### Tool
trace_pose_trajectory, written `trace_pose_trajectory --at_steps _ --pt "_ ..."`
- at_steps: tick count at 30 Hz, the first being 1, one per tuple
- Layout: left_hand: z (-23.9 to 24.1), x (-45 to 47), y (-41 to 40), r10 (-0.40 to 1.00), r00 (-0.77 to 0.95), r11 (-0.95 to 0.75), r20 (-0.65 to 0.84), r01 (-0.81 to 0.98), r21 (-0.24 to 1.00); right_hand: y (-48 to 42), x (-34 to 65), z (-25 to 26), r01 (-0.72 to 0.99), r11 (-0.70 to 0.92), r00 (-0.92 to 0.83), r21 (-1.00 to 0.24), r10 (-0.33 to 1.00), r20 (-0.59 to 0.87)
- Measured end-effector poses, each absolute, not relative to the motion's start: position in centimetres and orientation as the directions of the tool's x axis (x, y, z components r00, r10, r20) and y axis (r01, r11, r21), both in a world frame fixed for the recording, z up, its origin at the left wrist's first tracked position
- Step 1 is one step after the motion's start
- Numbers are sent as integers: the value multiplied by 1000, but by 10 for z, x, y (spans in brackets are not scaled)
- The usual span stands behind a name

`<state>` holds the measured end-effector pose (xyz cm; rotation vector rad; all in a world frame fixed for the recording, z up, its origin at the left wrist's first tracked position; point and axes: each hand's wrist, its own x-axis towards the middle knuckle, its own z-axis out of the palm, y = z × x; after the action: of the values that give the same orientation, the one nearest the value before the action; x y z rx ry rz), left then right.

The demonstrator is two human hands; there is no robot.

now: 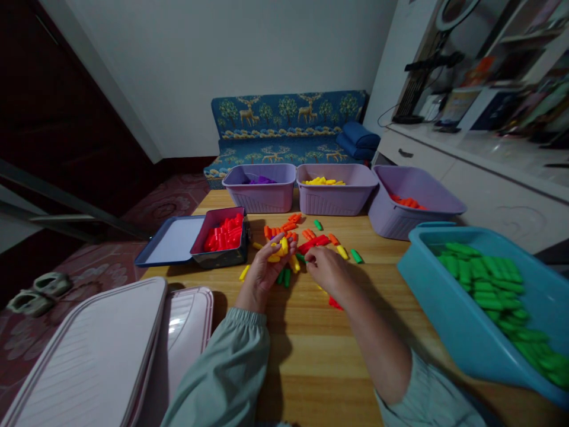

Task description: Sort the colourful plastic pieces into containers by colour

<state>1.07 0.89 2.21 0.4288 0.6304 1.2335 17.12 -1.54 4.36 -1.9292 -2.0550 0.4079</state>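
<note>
My left hand [262, 270] is turned palm up with its fingers curled around several small yellow plastic pieces [279, 250]. To its right, my right hand [326, 267] reaches down to the table with fingers drawn together; what they pinch, if anything, is hidden. Red pieces [315, 243] lie just beyond its fingertips. Loose orange pieces [280, 228] are scattered past my left hand, and green pieces [284, 277] lie below it. A green piece [356, 256] and a yellow piece [342, 252] rest to the right of the pile.
Along the table's far side stand lilac bins with purple [260, 204], yellow [338, 204] and orange pieces [395, 225]. A teal bin [444, 314] of green pieces is at right. An open tin [222, 258] holds red pieces at left, near stacked lids [98, 344].
</note>
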Motion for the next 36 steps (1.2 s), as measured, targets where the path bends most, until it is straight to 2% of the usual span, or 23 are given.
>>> trace_pose_trajectory --at_steps 4,9,12,15,17,18,20,21,23,24,28,32,36 --pt "19 10 12 980 69 179 -185 -710 682 -18 163 40 870 152 -104 -468 987 126" --pt "19 9 13 982 -34 120 -186 -648 752 -26 153 30 883 321 -317 -343 946 71" --pt "24 10 9 981 -35 129 -191 -616 777 -26 151 25 905 289 -291 -312 956 40" --pt "28 13 6 980 -28 147 -199 -578 803 -20 152 20 880 182 -165 -439 983 76" --pt "28 14 6 978 -29 160 -209 -546 822 -13 154 18 760 102 -42 -643 993 107" --pt "27 15 6 977 -29 165 -211 -526 834 -10 156 17 642 61 17 -764 995 95" --pt "25 18 7 981 -7 168 -195 -476 863 -6 158 16 312 -39 88 -949 996 -12" --pt "23 19 7 984 13 167 -180 -443 881 -6 158 17 140 -98 88 -985 992 -86" --pt "20 22 7 988 49 153 -145 -357 921 -7 157 19 -121 -197 22 -973 979 -201" --pt "20 23 6 990 58 141 -130 -305 942 -8 155 21 -193 -225 -23 -955 974 -225" --pt "20 27 3 996 36 87 -83 -167 982 -15 149 26 -264 -233 -115 -936 971 -209" --pt "22 26 2 994 81 96 -78 -247 964 -16 149 25 -370 -254 -99 -894 967 -235" --pt "20 24 3 989 82 148 -125 -405 902 -12 154 25 -432 -250 32 -866 956 -292"
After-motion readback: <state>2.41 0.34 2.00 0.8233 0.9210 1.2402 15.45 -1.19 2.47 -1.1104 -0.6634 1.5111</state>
